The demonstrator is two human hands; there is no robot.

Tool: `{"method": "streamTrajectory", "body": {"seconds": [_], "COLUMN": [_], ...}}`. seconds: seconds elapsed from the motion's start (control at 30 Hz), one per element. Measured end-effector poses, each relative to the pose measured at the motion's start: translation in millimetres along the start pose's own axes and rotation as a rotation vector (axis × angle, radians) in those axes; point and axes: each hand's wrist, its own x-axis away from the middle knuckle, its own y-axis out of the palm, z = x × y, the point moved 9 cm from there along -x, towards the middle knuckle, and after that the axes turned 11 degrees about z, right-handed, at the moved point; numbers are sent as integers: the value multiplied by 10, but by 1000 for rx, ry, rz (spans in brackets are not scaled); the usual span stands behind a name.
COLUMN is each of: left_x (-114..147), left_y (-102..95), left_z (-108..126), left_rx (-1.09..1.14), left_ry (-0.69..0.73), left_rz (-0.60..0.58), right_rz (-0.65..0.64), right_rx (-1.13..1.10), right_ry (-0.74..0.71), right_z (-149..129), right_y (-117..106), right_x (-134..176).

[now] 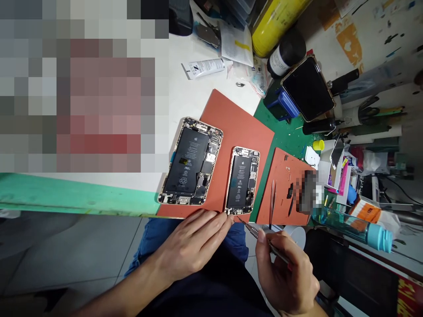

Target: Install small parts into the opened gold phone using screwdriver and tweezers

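Two opened phones lie on a red-brown mat, their batteries and boards bare: a larger phone point(190, 163) on the left and a smaller phone point(241, 180) on the right. My left hand point(198, 240) is at the near edge, fingers pressed together, their tips at the lower left corner of the smaller phone. Its thumb is hidden. In my right hand point(286, 268) is a slim metal tool with a knurled grip, which looks like a precision screwdriver point(253, 230). The thin tip points at the smaller phone's bottom edge, close to my left fingertips.
Tweezers point(272, 202) and small parts lie on a second red-brown mat point(280, 171) at right. Beyond it are a blue bottle point(357, 229) and clutter. A propped phone point(309, 88) and a white tube point(206, 68) are farther back. Someone's blurred face fills the upper left.
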Motion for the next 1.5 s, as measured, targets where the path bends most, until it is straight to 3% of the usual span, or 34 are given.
{"method": "streamTrajectory", "body": {"seconds": [0.33,1.27,1.37,1.5], "left_x": [-120,-64,-87,-136], "left_y": [-44,-43,-55,-81], "left_z": [5,4,4,-5], "left_rx": [-3,35,28,75], "left_ry": [18,24,20,-12], "left_rz": [-24,-22,-13,21], "right_rz": [-20,-48,-90,-257], "right_rx": [-20,83,123,-71], "right_ry": [26,-6,-32,-111], "right_z": [9,-22,-35,-101], "right_y": [64,70,80,154], "right_x": [-22,-9,-40,-29]}}
